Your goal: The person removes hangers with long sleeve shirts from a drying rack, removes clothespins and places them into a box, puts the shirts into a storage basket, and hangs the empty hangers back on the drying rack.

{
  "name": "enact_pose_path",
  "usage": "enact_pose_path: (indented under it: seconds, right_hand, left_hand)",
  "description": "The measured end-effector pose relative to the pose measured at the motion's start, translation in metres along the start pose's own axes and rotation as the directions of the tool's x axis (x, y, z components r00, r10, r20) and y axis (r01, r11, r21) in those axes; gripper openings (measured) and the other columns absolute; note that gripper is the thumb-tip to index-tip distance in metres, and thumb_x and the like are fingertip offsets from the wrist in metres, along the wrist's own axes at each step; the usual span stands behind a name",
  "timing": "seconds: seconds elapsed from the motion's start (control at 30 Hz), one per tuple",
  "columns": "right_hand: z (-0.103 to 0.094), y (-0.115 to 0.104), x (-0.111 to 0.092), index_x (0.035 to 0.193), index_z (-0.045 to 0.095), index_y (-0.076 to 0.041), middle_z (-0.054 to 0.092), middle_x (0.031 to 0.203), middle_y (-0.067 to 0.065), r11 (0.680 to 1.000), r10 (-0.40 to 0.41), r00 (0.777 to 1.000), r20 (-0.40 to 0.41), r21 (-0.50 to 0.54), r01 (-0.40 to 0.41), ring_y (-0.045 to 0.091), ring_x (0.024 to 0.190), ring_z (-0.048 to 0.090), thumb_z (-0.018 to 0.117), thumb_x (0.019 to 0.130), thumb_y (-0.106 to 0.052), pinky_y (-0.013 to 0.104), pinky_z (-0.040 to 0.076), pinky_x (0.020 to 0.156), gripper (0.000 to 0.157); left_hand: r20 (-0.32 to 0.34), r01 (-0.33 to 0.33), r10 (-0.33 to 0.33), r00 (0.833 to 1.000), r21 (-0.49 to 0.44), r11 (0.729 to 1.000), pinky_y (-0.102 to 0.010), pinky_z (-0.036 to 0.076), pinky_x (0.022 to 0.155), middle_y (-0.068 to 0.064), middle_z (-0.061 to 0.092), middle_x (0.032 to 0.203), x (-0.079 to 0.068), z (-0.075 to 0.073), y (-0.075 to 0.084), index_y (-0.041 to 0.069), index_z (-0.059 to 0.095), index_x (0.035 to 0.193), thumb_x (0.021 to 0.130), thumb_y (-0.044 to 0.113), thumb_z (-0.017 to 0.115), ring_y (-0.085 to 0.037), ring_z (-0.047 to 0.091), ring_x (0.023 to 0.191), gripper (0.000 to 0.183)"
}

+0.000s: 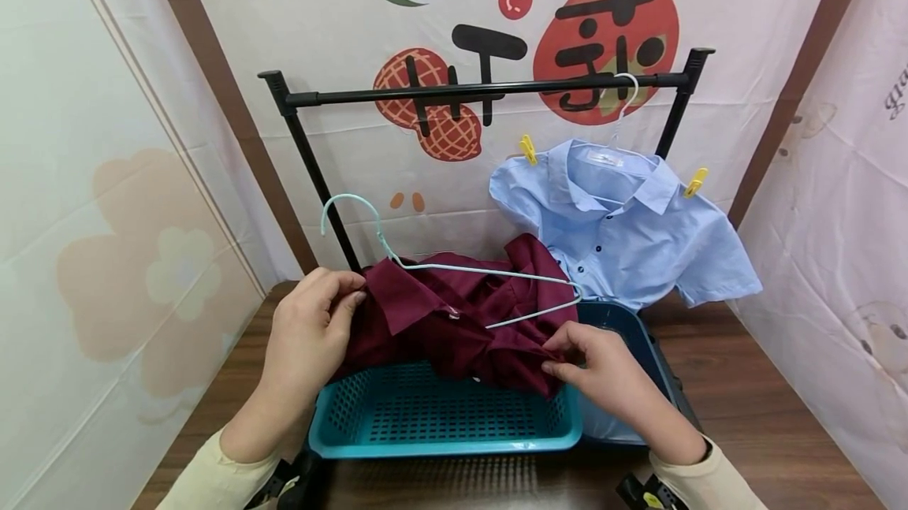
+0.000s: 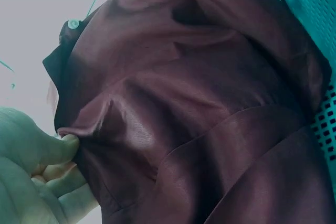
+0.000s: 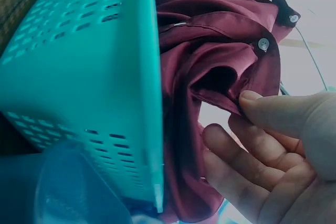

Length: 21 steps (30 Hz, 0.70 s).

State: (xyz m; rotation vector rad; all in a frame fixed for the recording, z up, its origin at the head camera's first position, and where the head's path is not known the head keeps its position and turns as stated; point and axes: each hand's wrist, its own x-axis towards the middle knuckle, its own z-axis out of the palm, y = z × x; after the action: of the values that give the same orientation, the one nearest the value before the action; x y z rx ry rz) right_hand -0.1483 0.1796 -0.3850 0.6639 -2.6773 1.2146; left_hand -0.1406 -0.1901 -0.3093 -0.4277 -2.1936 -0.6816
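Observation:
A maroon button-up shirt [image 1: 440, 344] is spread over the back of a teal basket [image 1: 447, 447], its collar toward the left. My left hand [image 1: 312, 329] pinches the cloth beside the collar between thumb and fingers. At the other side my right hand [image 1: 603, 368] pinches an edge of the shirt; in the right wrist view the thumb [image 3: 273, 111] presses the fabric near a white button [image 3: 263, 44]. A mint-green wire hanger [image 1: 482, 269] lies across the shirt, hook up at the left, its right end bare and its left end hidden by the collar.
A black rack [image 1: 454, 91] stands behind the basket. On it hangs a light blue short-sleeved shirt [image 1: 617, 234], on a white hanger [image 1: 627, 92] with yellow clips [image 1: 528, 149] at the shoulders. A dark blue bin [image 1: 641, 344] sits right of the teal basket on the wooden table [image 1: 773, 384].

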Motion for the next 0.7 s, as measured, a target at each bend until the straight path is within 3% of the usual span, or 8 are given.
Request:
enact_pose_path:
  seconds: [0.23, 0.47, 0.7]
  right_hand:
    - [0.0030, 0.0038, -0.0016, 0.103, 0.070, -0.029, 0.070, 0.097, -0.016, 1.000, -0.018, 0.996, 0.092, -0.024, 0.020, 0.002, 0.090, 0.065, 0.081, 0.089, -0.018, 0.030, 0.057, 0.079, 0.022]
    - [0.0002, 0.0071, -0.0041, 0.118, 0.069, -0.026, 0.070, 0.103, -0.017, 0.999, -0.043, 0.973, 0.228, -0.011, 0.046, 0.003, 0.098, 0.065, 0.075, 0.095, -0.026, 0.037, 0.056, 0.084, 0.024]
    - [-0.0058, 0.0041, -0.0084, 0.123, 0.069, -0.022, 0.070, 0.109, -0.016, 0.996, -0.088, 0.958, 0.273, -0.009, 0.093, 0.003, 0.101, 0.065, 0.074, 0.095, -0.033, 0.035, 0.057, 0.087, 0.029]
  left_hand:
    - [0.017, 0.001, -0.001, 1.000, -0.007, 1.000, -0.020, 0.041, 0.070, -0.001, 0.070, 0.090, -0.0010, 0.0030, 0.0028, 0.009, 0.075, 0.097, 0.087, -0.002, 0.079, -0.013, 0.062, 0.083, 0.015]
    - [0.042, -0.003, 0.003, 0.999, -0.003, 1.000, -0.017, 0.042, 0.071, 0.000, 0.069, 0.091, -0.0031, 0.0066, 0.0044, 0.009, 0.074, 0.097, 0.086, -0.002, 0.079, -0.011, 0.062, 0.082, 0.016]
    - [0.054, -0.006, 0.006, 0.999, 0.009, 1.000, -0.018, 0.042, 0.071, 0.000, 0.069, 0.090, -0.0036, 0.0087, 0.0054, 0.009, 0.074, 0.097, 0.086, -0.001, 0.079, -0.011, 0.061, 0.082, 0.016]
